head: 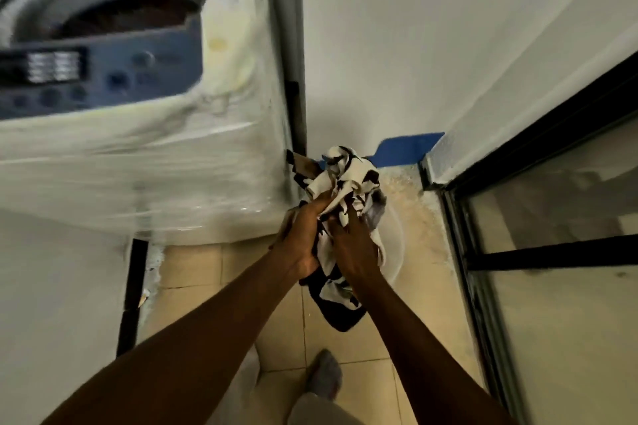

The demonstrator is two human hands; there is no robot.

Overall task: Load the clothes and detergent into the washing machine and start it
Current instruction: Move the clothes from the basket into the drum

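A bundle of black-and-white patterned cloth (345, 179) hangs between my two hands, over the tiled floor to the right of the washing machine (145, 162). My left hand (302, 235) grips the bundle from the left and my right hand (354, 245) grips it from the right, with dark fabric trailing below. The top-loading machine is white, wrapped in plastic film, with a blue control panel (103, 76). Its lid is up, and dark clothes (138, 15) lie in the drum. No detergent is in view.
A pale round basin (397, 245) sits on the floor under the bundle. A glass door with a black frame (538, 252) stands at the right. A white wall is ahead, with a blue patch (407, 147) near the floor. My foot (324, 373) is on the beige tiles.
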